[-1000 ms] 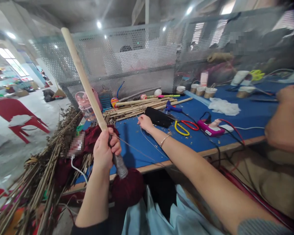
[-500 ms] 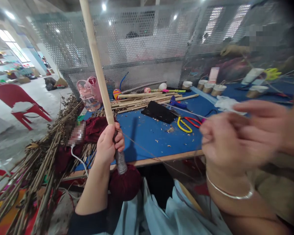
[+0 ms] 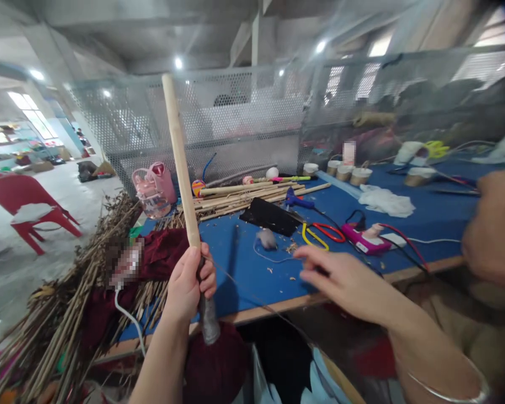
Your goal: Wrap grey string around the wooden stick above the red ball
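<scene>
Wrapped around a pale wooden stick (image 3: 179, 157), my left hand (image 3: 192, 278) holds it upright, tilted slightly left. Below the fist the stick has a grey wrapping (image 3: 209, 320) and ends in a dark red cloth ball (image 3: 214, 365) over my lap. A thin thread (image 3: 244, 288) runs from the stick down to the right. My right hand (image 3: 345, 280) hangs over the table's front edge, fingers apart, with nothing visible in it. Just beyond its fingertips lies a small grey wad (image 3: 266, 239) with a pale thread trailing from it.
Yellow-and-red-handled scissors (image 3: 316, 235), a black cloth (image 3: 271, 216), a blue glue gun (image 3: 298, 199) and a purple power strip (image 3: 364, 238) lie on the blue table (image 3: 252, 269). Wooden sticks are behind; dried stalks (image 3: 67, 297) crowd the left. Another person's hand (image 3: 499, 202) is at right.
My right hand has let go of the taut thread at the right and come down left over the table edge. The grey wad now shows on the table. My left hand keeps its grip.
</scene>
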{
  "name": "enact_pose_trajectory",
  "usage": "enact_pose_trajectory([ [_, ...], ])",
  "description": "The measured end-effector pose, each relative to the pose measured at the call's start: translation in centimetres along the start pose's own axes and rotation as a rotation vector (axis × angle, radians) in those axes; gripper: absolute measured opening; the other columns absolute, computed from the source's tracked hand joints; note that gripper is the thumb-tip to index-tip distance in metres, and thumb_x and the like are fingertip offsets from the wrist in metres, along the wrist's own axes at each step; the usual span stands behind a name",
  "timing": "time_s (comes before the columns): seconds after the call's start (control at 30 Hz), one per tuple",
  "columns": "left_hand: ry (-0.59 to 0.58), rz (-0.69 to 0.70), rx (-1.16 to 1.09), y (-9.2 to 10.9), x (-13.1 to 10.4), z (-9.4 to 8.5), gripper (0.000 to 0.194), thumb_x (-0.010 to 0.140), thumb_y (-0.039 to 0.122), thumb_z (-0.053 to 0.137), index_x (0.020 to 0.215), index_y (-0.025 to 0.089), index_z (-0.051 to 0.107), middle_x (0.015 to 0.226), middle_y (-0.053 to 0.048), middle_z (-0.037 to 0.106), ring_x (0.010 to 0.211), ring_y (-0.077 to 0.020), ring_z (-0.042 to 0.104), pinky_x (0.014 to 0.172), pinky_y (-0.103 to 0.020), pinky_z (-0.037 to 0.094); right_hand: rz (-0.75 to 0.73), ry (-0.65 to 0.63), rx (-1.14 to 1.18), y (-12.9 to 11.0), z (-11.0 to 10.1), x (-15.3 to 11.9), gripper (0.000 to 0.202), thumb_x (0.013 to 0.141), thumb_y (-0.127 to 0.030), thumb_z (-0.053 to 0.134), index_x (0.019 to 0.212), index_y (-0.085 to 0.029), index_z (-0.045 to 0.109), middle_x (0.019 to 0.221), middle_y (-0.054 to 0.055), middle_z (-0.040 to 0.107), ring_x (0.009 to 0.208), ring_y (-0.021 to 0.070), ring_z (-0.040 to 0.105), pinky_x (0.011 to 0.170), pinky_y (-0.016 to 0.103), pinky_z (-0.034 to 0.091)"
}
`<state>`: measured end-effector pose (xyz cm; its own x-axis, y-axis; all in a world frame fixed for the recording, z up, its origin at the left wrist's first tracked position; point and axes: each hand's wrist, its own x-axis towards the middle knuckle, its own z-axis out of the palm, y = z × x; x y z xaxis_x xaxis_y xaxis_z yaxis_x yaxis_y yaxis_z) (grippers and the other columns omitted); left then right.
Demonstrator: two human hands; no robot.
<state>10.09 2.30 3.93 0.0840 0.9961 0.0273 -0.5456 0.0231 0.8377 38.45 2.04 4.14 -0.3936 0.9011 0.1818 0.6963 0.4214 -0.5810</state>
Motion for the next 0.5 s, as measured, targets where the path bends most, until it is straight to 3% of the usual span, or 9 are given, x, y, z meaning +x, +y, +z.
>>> enact_pose_trajectory([
  [0.1,-0.003,-0.013,-0.010,-0.1,-0.1,-0.2,0.022,0.080,0.042,0.051,0.083,0.021,0.046,0.052,0.009,0.032,0.034,-0.0024,0.025,0.031,-0.013,0.026,0.000,-0.092,-0.220,0.7,2.3,3.2,0.039,0.072,-0.038,0.060,0.108,-0.025,0.058,0.102,0.009,0.062,0.089,0.0243,0.058,0.073,0.033,0.042],
  [0.13,-0.002,-0.024,-0.018,0.0,-0.1,-0.2,0.022,0.080,0.042,0.052,0.082,0.021,0.046,0.052,0.009,0.032,0.034,-0.0024,0.025,0.031,-0.013,0.026,0.007,-0.051,-0.248,1.2,3.4,4.6,0.040,0.076,-0.041,0.055,0.112,-0.024,0.056,0.108,0.009,0.059,0.096,0.0242,0.055,0.078,0.033,0.042],
  [0.2,0.001,-0.041,-0.027,0.0,-0.3,-0.4,0.022,0.079,0.041,0.053,0.082,0.021,0.045,0.052,0.008,0.032,0.034,-0.0025,0.025,0.031,-0.013,0.026,0.129,0.160,-0.378,2.5,5.7,7.4,0.039,0.083,-0.041,0.045,0.113,-0.021,0.056,0.113,0.013,0.057,0.107,0.0272,0.049,0.086,0.040,0.037],
  [0.3,0.010,-0.069,-0.035,0.1,-0.4,-0.8,0.023,0.079,0.042,0.053,0.082,0.021,0.045,0.052,0.008,0.032,0.034,-0.0024,0.025,0.031,-0.013,0.026,0.154,0.252,-0.471,4.1,7.9,9.9,0.040,0.086,-0.038,0.040,0.117,-0.017,0.053,0.120,0.015,0.052,0.113,0.0294,0.042,0.092,0.046,0.030],
  [0.43,0.022,-0.106,-0.022,0.0,-0.5,-1.3,0.025,0.078,0.044,0.052,0.080,0.021,0.044,0.051,0.008,0.030,0.034,-0.0026,0.024,0.030,-0.013,0.025,0.078,0.353,-0.421,4.5,7.2,8.4,0.035,0.086,-0.023,0.036,0.115,-0.017,0.053,0.123,0.012,0.049,0.114,0.0240,0.042,0.093,0.039,0.032],
  [0.5,0.025,-0.126,-0.017,0.0,-0.5,-1.5,0.026,0.078,0.045,0.052,0.079,0.021,0.043,0.051,0.009,0.030,0.034,-0.0025,0.023,0.030,-0.013,0.025,0.212,0.376,-0.531,4.5,6.1,6.2,0.039,0.078,-0.018,0.044,0.116,-0.017,0.053,0.125,0.013,0.046,0.114,0.0295,0.039,0.090,0.044,0.033],
])
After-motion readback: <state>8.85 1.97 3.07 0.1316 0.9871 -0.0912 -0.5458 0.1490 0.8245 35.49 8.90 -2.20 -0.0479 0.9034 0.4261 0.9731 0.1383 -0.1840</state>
